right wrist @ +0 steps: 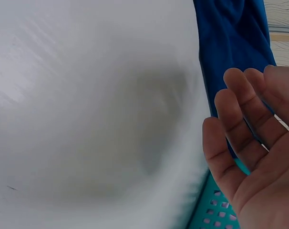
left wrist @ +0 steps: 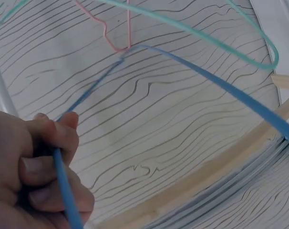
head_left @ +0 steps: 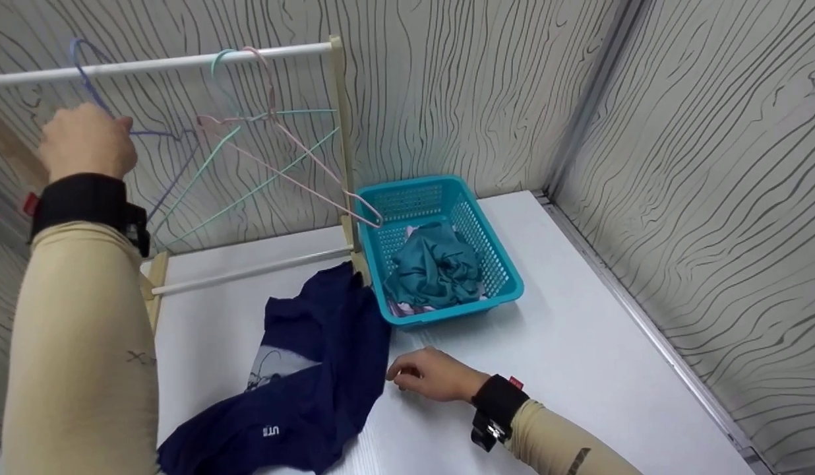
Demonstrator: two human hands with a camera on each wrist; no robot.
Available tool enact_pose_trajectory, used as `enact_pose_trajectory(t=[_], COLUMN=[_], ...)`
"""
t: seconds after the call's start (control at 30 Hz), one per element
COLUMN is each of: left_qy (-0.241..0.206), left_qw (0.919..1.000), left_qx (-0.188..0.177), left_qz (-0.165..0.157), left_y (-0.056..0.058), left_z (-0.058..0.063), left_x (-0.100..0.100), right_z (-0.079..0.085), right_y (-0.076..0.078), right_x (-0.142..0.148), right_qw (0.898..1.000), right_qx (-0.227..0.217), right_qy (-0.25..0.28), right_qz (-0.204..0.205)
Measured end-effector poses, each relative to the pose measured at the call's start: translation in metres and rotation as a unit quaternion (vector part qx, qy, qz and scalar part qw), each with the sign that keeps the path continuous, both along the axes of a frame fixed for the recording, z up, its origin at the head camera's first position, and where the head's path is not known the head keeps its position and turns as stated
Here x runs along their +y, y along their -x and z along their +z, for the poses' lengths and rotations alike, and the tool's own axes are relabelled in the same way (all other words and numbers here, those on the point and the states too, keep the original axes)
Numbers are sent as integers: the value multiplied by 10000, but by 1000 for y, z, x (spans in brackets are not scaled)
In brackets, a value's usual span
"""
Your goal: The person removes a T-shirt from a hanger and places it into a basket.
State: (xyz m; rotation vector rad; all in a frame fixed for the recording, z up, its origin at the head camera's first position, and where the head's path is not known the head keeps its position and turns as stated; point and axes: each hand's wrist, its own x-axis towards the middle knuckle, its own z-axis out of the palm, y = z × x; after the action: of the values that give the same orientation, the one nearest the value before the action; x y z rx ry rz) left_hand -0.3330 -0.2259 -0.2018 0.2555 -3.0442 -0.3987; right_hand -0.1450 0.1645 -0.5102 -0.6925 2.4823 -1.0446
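Observation:
My left hand [head_left: 91,142] is up by the white rail of the rack, its fingers curled round a thin blue hanger [left wrist: 216,88]. The hook of that hanger is over the rail [head_left: 157,63]. Lower down, my right hand [head_left: 437,374] is beside a navy T-shirt [head_left: 345,376], fingers loosely bent and holding nothing. The shirt lies rumpled on the white table, with a pale printed patch and small white lettering showing. In the right wrist view the bare palm [right wrist: 273,176] faces the camera, with the shirt behind the fingers.
A green hanger [head_left: 213,156] and a pink hanger [head_left: 302,183] hang on the rail, overlapping. A teal basket [head_left: 506,293] with crumpled teal cloth [head_left: 434,264] stands right of the rack post [head_left: 343,119]. Patterned walls [head_left: 460,86] close off the back and right.

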Motion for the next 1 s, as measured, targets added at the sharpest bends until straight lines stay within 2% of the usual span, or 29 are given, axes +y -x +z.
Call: enact_pose_trajectory(t=[0.17, 0.33, 0.53, 0.77, 0.9, 1.0], left_qy=[112, 129, 285, -192, -281, -306], left_qw=[9995, 9989, 9983, 9983, 9986, 9980], left_qx=[-58, -67, -242, -413, -414, -517], left_qz=[-283, -442, -443, -352, -186, -186], left_y=[-6, -8, -17, -34, -46, -57], left_z=[-14, -18, -25, -43, -60, -73], left_x=[7, 11, -7, -39, -57, -69], right_z=[-3, -5, -5, -2, 3, 7], right_y=[-4, -4, 5, 17, 23, 29], right_x=[0, 1, -10, -20, -26, -32], right_qw=[9999, 9997, 9988, 9958, 9949, 9931], right_qx=[118, 142, 203, 387, 549, 842], right_qy=[-84, -178, -383, -750, -821, -811], right_qz=[40, 44, 245, 343, 219, 21])
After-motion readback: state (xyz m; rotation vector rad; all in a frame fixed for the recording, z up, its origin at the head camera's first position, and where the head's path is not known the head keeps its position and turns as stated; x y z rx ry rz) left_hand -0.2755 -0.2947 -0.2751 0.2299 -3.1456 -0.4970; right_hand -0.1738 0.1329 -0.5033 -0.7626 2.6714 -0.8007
